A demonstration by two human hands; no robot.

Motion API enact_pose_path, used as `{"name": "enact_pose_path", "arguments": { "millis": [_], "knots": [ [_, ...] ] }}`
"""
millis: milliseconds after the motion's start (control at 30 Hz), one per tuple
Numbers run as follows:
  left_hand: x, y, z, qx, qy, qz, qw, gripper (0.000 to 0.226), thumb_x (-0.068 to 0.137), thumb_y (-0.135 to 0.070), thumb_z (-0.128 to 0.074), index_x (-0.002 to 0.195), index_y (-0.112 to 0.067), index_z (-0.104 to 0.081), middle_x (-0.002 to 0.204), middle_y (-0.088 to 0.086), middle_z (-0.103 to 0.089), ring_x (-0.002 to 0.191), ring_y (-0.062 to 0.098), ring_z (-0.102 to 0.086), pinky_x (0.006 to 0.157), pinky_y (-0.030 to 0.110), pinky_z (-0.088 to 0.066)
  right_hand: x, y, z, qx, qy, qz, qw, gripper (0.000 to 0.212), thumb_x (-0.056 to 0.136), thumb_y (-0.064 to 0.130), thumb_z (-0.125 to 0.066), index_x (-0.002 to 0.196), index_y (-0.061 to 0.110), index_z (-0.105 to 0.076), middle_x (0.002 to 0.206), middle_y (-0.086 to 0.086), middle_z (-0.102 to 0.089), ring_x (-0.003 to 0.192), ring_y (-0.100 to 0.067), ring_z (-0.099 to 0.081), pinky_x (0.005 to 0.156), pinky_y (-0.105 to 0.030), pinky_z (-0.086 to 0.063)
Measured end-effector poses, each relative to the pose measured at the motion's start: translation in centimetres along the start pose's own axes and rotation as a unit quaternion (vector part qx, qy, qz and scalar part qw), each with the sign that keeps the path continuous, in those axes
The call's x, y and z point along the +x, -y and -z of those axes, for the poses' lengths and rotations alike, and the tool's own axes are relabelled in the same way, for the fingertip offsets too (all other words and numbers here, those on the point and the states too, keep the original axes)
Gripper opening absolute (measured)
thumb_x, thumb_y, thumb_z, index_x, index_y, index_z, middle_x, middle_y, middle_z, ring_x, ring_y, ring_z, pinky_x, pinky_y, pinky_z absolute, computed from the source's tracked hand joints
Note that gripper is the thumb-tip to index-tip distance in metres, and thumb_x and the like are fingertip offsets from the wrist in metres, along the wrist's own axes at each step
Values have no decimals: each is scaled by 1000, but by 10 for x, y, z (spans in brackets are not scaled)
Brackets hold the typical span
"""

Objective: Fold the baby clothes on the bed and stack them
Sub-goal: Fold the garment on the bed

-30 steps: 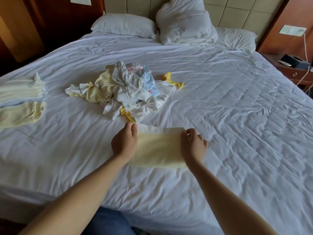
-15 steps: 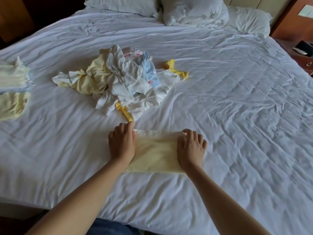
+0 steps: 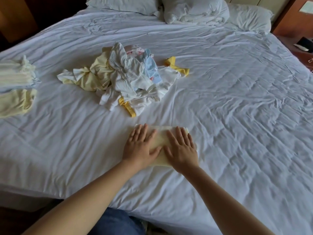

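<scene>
A folded pale yellow garment [image 3: 160, 139] lies on the white bed sheet [image 3: 237, 116] near the front edge. My left hand [image 3: 141, 147] presses flat on its left half, fingers straight. My right hand [image 3: 182, 149] presses flat on its right half, and the two thumbs nearly meet. Behind them sits a loose pile of unfolded baby clothes [image 3: 125, 78] in white, yellow and light blue. At the far left edge a stack of folded clothes [image 3: 16, 75] stands, with a folded yellow piece [image 3: 15, 102] beside it.
Pillows [image 3: 122, 4] and a bunched white duvet [image 3: 194, 11] lie at the head of the bed. A wooden nightstand [image 3: 303, 46] with dark items stands at the right. My blue jeans [image 3: 116, 221] show below the bed's front edge.
Both hands slid inward from the garment's side edges onto its top and now lie flat and close together. The garment looks narrower. The camera tilted down.
</scene>
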State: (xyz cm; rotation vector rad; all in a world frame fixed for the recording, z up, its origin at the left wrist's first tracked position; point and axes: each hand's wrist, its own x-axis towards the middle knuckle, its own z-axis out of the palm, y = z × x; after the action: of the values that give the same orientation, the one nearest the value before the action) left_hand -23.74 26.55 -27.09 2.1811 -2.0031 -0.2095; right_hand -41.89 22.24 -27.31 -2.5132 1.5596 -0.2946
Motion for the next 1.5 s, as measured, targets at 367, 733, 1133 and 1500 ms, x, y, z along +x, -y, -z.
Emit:
{"name": "enact_pose_path", "arguments": {
  "millis": [367, 733, 1133, 1500],
  "knots": [
    [-3, 4, -12, -30, -47, 27, 998, 84, 79, -71, -25, 152, -30, -32, 162, 12, -17, 150, 29, -12, 121, 43, -13, -2, -4, -10, 27, -24, -33, 999, 72, 87, 69, -22, 152, 39, -20, 164, 3, -6, 150, -14, 11, 122, -40, 3],
    [-18, 7, 10, -21, 29, 135, 990, 77, 83, -69, 0, 154, -41, -12, 164, 8, 10, 150, 33, 2, 120, 41, -1, -9, 4, 22, 44, 72, -144, 986, 53, 101, 50, -26, 152, 45, -12, 163, -8, 5, 149, -26, 10, 121, -42, 5],
    [-20, 10, 42, -165, 66, 229, 957, 56, 91, -40, -53, 145, -40, -38, 138, 11, -49, 125, 30, -50, 100, 36, -43, 6, 0, 62, 185, 116, -205, 954, 40, 92, 25, -51, 131, 31, -58, 121, -12, -61, 117, -31, -53, 95, -35, -44],
    [-35, 35, 65, -393, -32, 187, 900, 48, 90, -5, -52, 136, -18, -57, 105, 17, -68, 97, 31, -65, 77, 32, -51, 7, 23, 94, 341, 57, -185, 920, 59, 81, -2, -57, 135, 23, -57, 125, -1, -58, 107, -17, -59, 87, -28, -52]
  ]
}}
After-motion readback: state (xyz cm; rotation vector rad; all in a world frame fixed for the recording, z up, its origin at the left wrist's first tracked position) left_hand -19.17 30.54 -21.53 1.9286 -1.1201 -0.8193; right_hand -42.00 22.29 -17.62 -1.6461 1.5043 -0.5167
